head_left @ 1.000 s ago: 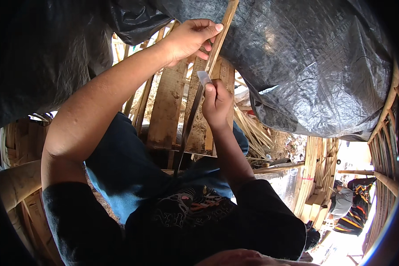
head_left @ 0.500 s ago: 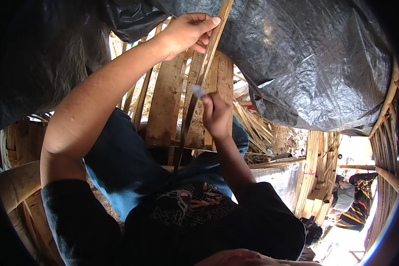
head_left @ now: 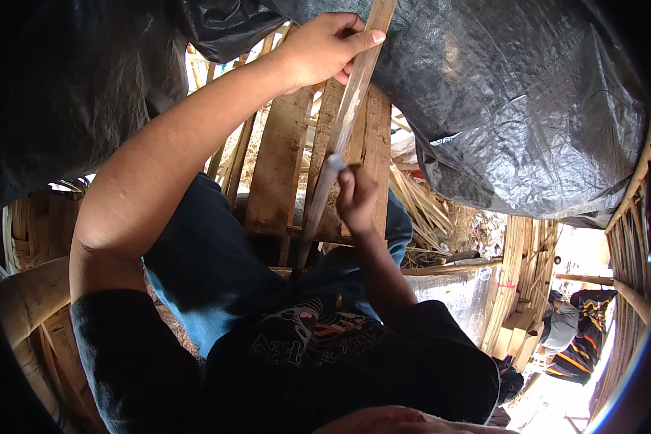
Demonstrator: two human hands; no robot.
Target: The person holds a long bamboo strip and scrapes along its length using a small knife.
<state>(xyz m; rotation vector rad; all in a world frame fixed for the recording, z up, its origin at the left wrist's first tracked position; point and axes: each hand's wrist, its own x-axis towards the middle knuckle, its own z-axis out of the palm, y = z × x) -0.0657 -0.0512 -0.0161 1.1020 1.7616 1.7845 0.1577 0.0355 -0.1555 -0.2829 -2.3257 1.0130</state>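
Observation:
A long, narrow wooden strip (head_left: 353, 98) slants from the top of the view down toward my lap. My left hand (head_left: 325, 50) grips it near its upper end, thumb on the front face and fingers curled behind. Lower down, my right hand (head_left: 358, 195) is a closed fist around a small tool (head_left: 335, 163) whose grey end is blurred and lies against or just over the strip; its exact kind does not show. Pale, rough patches mark the strip's face above the tool. Behind the strip stands a slatted plank bench (head_left: 273, 166), between my knees.
Black plastic sheeting (head_left: 513, 108) hangs at the upper right and upper left. Split wood strips (head_left: 419, 206) lie heaped beyond my right knee. Bundled slats (head_left: 517, 267) stand at the right, near a person in grey (head_left: 560, 325). A thick pole (head_left: 36, 293) is at the left.
The strip's upper end and my left hand have shifted slightly right. My right hand with the tool has slid a little lower along the strip. Both hands keep their hold.

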